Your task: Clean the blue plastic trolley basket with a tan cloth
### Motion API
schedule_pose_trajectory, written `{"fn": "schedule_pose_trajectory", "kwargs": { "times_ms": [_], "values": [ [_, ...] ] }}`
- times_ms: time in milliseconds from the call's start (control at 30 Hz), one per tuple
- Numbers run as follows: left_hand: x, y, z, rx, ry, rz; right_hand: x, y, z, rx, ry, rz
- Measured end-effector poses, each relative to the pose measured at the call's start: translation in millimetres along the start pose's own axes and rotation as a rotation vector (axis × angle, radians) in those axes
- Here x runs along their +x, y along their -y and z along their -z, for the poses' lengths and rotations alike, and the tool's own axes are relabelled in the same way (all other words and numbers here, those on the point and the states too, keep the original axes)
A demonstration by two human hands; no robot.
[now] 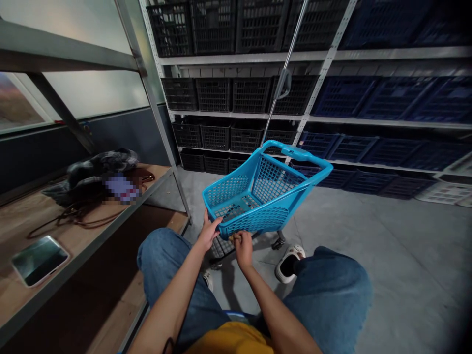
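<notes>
A blue plastic shopping cart (287,219) stands on the floor between my knees, its handle on the far side and its perforated basket facing up. My left hand (209,231) grips the near end of the basket, thumb over the rim. Closed beside it, my right hand (244,246) pinches a small brown crumpled cloth (234,238) against the lower near edge of the basket. My fingers partly cover the cloth, so its full shape is hidden. Under the basket, the cart's dark wheel (279,241) touches the floor.
On my left, a wooden shelf (88,241) with a metal frame holds a phone (40,260), a plaid cloth (99,167) and brown straps. Racks of black crates (214,94) and blue crates (344,97) line the back. A metal pole (291,49) leans behind the cart.
</notes>
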State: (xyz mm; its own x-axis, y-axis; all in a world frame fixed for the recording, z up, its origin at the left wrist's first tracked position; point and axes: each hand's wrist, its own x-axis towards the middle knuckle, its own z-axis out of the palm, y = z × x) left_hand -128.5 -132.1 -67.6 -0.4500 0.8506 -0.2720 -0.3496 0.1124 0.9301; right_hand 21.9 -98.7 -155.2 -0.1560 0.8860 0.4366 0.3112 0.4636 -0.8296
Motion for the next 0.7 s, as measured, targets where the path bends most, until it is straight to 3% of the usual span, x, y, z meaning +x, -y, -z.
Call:
{"fn": "schedule_pose_trajectory", "kwargs": {
  "times_ms": [100, 167, 267, 367, 433, 533, 633, 700],
  "values": [
    [-1, -1, 0, 0.004, -0.009, 0.005, 30, 37, 14, 0.033, -0.108, 0.050],
    [0, 1, 0, 0.007, -0.010, -0.003, 39, 47, 17, 0.049, -0.129, 0.098],
    [2, 5, 1, -0.004, -0.002, -0.013, 23, 28, 7, 0.032, -0.106, 0.107],
    [3, 5, 1, -0.011, 0.003, -0.007, -2, -3, -4, 0.005, -0.019, -0.001],
    [3, 3, 2, -0.006, -0.004, -0.005, -6, -7, -4, 0.000, -0.004, -0.075],
    [0, -1, 2, 0.001, -0.013, 0.001, 18, 19, 8, 0.055, -0.115, -0.085],
    [-1, -2, 1, 0.015, -0.015, 0.004, 47, 48, 22, 0.122, -0.175, 0.018],
    [-1, -1, 1, 0.016, -0.012, -0.003, 51, 48, 24, 0.114, -0.171, 0.063]
  ]
}}
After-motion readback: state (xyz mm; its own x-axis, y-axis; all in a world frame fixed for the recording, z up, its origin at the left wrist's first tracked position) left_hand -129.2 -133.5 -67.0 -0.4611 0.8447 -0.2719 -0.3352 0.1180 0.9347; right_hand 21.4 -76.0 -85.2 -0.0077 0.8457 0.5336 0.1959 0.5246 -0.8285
